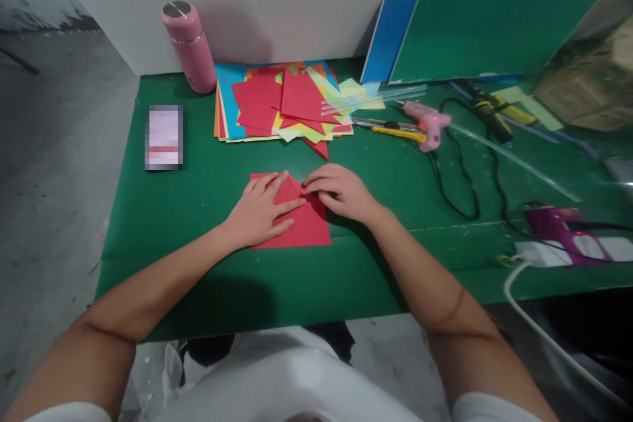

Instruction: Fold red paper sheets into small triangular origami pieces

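Note:
A square sheet of red paper (310, 229) lies on the green tabletop (198, 303) in front of me. Flat on its left half rests my left hand (258, 209), fingers spread. At the upper right of the sheet, my right hand (345, 191) has its thumb and fingers closed together on the paper's edge, where a corner seems folded over. The fingers hide part of that edge. Just beyond the hands is a pile of coloured paper (228, 102), with folded red pieces (301, 95) on top.
A pink flask (190, 49) and a blurred-out phone-like item (164, 137) stand at left. To the right lie clear glue sticks (376, 99), a yellow cutter (395, 134), a pink glue gun (429, 124) with its cord, pliers (489, 112) and a purple-white power strip (568, 237).

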`<state>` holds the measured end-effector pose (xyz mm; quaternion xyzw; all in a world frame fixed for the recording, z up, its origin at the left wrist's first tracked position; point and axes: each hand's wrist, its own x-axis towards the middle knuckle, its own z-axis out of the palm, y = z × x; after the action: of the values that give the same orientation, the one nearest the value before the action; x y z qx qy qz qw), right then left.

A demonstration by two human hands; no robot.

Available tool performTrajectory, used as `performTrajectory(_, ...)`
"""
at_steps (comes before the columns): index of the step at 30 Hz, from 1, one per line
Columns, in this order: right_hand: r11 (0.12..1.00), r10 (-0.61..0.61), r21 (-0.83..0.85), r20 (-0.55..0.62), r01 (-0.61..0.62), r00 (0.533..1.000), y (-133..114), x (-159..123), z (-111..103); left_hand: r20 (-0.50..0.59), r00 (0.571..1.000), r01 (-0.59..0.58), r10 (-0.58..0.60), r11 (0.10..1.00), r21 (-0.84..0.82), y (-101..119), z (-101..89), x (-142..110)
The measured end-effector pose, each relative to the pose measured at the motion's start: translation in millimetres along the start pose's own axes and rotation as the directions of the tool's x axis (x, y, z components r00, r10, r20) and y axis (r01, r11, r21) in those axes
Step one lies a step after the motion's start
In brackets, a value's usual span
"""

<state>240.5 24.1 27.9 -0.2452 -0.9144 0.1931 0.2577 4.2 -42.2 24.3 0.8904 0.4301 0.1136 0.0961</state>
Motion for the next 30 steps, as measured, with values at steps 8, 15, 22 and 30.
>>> performTrajectory(8,0.991,-0.094,-0.082,0.178,0.11,0.98,-3.9,3.7,7.3,-0.222,0.964,0.104,-0.144,0.978,-0.181,-5.0,-7.4,0.2)
performTrajectory(15,0.971,-0.111,-0.186,0.216,0.152,0.97,-6.2,3.0,1.5,-0.356,0.779,0.413,-0.515,0.85,-0.327,-31.0,-3.2,3.6)
performTrajectory(22,0.969,-0.102,-0.202,0.183,0.139,0.978,-8.8,4.8,0.7,-0.262,0.836,0.266,-0.483,0.772,-0.577,-30.1,-2.6,4.6)
performTrajectory(30,0.983,-0.083,-0.145,0.217,0.116,0.973,-9.6,2.9,13.2,-0.268,0.884,0.233,-0.384,0.857,-0.46,-27.7,-7.1,5.0)
